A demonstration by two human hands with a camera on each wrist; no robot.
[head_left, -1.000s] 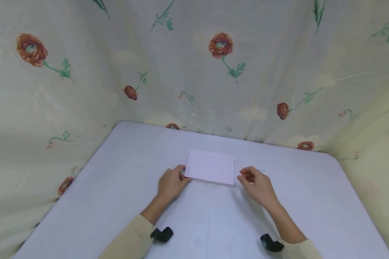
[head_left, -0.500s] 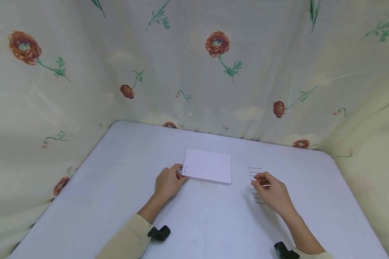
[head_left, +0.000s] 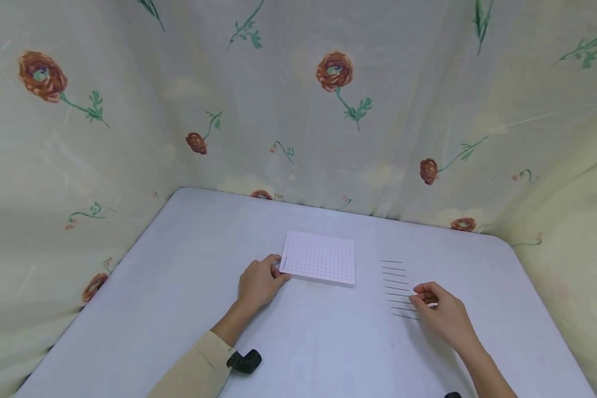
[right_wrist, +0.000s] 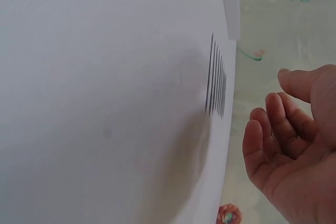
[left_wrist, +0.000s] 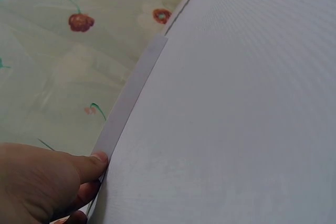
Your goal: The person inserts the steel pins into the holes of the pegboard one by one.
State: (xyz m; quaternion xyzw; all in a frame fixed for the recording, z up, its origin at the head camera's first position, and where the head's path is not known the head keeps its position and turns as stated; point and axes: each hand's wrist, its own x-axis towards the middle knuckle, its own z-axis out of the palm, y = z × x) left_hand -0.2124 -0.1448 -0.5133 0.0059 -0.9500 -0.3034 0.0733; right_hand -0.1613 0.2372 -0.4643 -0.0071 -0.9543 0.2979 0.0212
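Observation:
A white rectangular board (head_left: 318, 257) with a grid of small dots or holes lies flat on the table. My left hand (head_left: 258, 282) holds it at its near left corner; in the left wrist view the thumb (left_wrist: 97, 165) presses on the board's side edge (left_wrist: 134, 90). To the right of the board, several thin dark rods (head_left: 391, 261) lie apart in a roughly parallel row. Just beyond their right ends hovers my right hand (head_left: 443, 312), fingers loosely bent. In the right wrist view, thumb and fingertips (right_wrist: 253, 129) are apart with nothing between them.
The white table (head_left: 308, 342) has rounded far corners. A pale curtain (head_left: 298, 110) with printed flowers hangs around its back and sides. Black wrist cameras (head_left: 245, 361) sit at the cuffs.
My right hand has moved right and nearer to me, from beside the board, past the rods to their right ends, uncovering the row. My left hand stays on the board's corner.

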